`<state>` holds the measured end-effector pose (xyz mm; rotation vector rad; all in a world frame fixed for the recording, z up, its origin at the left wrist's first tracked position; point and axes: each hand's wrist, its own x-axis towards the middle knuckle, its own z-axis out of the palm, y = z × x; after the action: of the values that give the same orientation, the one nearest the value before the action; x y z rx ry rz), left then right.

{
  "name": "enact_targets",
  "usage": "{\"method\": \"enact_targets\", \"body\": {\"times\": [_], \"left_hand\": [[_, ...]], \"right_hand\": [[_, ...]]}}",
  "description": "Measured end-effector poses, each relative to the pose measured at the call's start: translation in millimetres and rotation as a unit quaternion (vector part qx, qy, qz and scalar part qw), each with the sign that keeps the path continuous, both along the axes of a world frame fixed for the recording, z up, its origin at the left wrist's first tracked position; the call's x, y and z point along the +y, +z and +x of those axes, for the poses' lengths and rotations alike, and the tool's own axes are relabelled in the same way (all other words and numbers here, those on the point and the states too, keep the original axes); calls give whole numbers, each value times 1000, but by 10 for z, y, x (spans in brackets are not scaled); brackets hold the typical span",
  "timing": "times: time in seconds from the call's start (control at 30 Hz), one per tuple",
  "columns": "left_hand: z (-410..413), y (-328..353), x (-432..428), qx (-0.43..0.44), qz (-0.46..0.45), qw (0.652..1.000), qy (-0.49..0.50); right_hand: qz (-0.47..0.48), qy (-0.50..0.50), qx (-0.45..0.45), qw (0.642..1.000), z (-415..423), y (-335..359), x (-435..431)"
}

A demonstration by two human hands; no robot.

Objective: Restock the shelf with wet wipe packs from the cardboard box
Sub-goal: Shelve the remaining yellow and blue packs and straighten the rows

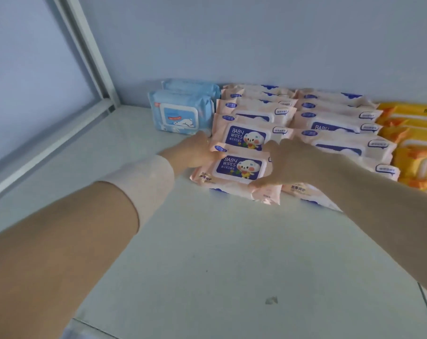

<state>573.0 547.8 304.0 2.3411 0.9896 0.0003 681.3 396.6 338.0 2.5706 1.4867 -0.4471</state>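
A pink baby wipes pack (239, 168) with a dark blue label lies at the front of a row of pink packs (250, 113) on the white shelf (219, 253). My left hand (195, 152) grips its left end, thumb on the top edge. My right hand (285, 162) holds its right end, thumb under the front edge. A second row of pink packs (339, 126) lies to the right. The cardboard box is out of view.
Two blue wipes packs (180, 111) stand at the back left. Yellow packs (415, 143) fill the right end. A white shelf post (90, 52) rises at the left; the wall (256, 37) is behind the rows.
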Motion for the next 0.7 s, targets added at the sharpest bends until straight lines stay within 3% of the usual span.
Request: {"method": "enact_targets", "body": {"times": [0.1,0.2,0.33,0.47,0.57,0.63,0.7], "left_hand": [[44,-126,-94,-129,-63,984,107],[77,-196,-80,-240,-102,948,182],[161,-216,53,-378,-127,900,177],[269,-219,168,-400,-80,900,156],[292,-269,267,-385,-65,912,124],[255,-235,310,-370,-40,925,72],[195,-155,359,-341,63,938,-25]], "right_hand": [[15,-4,-56,998,-103,-166,-92],[76,-27,-57,995,-69,-282,-103],[183,-42,-131,973,5,-348,-38],[256,-67,-157,951,73,-497,120],[226,-66,-165,958,142,-539,175],[203,-66,-191,958,209,-545,211],[190,-77,-219,954,230,-548,257]]}}
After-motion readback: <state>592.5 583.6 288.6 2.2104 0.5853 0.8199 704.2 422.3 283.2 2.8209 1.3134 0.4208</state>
